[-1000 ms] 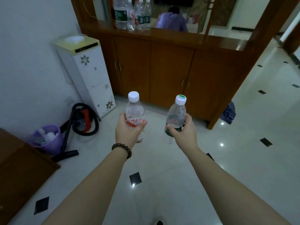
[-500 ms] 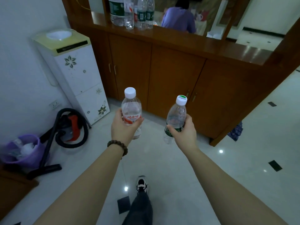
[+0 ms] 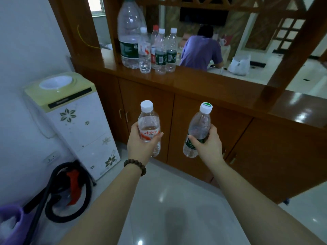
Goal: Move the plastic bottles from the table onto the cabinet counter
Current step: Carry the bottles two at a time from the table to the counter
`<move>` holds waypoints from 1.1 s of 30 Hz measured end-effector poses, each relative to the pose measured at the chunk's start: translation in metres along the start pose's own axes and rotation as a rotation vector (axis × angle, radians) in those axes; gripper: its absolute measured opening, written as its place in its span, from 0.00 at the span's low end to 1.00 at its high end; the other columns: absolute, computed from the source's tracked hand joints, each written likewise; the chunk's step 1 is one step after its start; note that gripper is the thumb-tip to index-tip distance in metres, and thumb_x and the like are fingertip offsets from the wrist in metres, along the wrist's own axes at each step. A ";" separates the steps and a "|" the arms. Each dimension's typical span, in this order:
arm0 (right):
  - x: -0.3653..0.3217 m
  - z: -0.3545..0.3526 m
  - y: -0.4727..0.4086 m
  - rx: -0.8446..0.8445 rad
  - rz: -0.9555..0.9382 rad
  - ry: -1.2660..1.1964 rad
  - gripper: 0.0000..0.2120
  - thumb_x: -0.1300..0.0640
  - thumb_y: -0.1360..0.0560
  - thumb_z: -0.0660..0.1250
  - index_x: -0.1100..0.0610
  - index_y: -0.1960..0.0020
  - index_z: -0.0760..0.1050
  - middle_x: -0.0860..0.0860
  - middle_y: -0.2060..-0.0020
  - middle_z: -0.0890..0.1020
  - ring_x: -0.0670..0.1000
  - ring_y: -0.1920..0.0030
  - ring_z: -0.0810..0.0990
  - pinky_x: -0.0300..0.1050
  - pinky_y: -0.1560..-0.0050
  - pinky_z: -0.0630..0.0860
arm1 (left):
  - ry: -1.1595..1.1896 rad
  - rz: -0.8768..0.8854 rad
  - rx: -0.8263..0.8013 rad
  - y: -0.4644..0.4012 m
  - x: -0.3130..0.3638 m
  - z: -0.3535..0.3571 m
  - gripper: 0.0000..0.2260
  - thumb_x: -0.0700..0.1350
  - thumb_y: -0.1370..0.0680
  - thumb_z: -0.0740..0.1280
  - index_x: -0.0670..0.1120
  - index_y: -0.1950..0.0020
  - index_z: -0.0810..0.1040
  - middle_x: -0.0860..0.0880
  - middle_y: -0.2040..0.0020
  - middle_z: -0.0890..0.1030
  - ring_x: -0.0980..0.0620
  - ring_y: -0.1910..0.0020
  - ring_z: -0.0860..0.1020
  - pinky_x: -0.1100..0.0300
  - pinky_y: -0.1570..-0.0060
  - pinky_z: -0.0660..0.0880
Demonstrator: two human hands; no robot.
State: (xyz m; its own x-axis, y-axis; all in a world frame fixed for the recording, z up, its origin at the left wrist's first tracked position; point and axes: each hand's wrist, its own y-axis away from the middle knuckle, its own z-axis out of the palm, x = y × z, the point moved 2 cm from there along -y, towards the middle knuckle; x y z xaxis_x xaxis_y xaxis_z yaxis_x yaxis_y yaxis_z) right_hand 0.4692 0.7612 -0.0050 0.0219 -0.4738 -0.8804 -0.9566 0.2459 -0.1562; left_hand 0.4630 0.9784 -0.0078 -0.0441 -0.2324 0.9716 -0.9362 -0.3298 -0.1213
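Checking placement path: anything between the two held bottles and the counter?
Nothing visible. The left hand and right hand hold bottles below the counter, bare right of the standing bottles.

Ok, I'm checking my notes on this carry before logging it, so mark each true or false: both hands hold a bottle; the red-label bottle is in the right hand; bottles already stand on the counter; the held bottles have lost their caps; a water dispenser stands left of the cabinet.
1. Both hands hold a bottle. True: the left hand and the right hand each grip one.
2. The red-label bottle is in the right hand. False: the left holds it; the right holds the green-label bottle.
3. Bottles stand on the cabinet counter. True.
4. Caps are missing. False: both are capped.
5. A water dispenser stands left of the cabinet. True.
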 end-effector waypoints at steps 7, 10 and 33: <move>-0.025 -0.010 -0.113 0.049 -0.085 -0.038 0.32 0.51 0.31 0.75 0.53 0.32 0.64 0.51 0.38 0.76 0.51 0.38 0.75 0.47 0.41 0.75 | 0.054 0.078 0.023 -0.093 0.033 0.039 0.28 0.50 0.32 0.77 0.53 0.36 0.69 0.60 0.47 0.76 0.62 0.48 0.76 0.63 0.50 0.75; -0.033 -0.008 -0.165 0.038 -0.145 -0.047 0.33 0.51 0.32 0.75 0.53 0.31 0.63 0.51 0.37 0.75 0.50 0.37 0.73 0.48 0.39 0.74 | 0.059 0.128 0.051 -0.131 0.049 0.060 0.29 0.50 0.33 0.77 0.54 0.36 0.69 0.61 0.47 0.76 0.65 0.48 0.76 0.69 0.52 0.73; -0.031 0.057 -0.494 -0.284 -0.319 -0.139 0.33 0.50 0.32 0.75 0.52 0.32 0.64 0.51 0.38 0.75 0.49 0.40 0.74 0.44 0.42 0.74 | -0.073 0.118 0.278 -0.355 0.082 0.234 0.26 0.52 0.35 0.78 0.54 0.41 0.71 0.59 0.48 0.79 0.65 0.50 0.78 0.64 0.51 0.78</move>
State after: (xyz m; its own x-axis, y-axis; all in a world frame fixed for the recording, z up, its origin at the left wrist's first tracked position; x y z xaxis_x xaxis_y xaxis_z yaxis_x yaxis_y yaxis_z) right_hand 0.9582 0.7029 0.0741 0.3491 -0.3658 -0.8627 -0.9370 -0.1449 -0.3178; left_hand 0.8731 0.8621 0.0676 -0.1122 -0.3463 0.9314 -0.7946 -0.5315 -0.2934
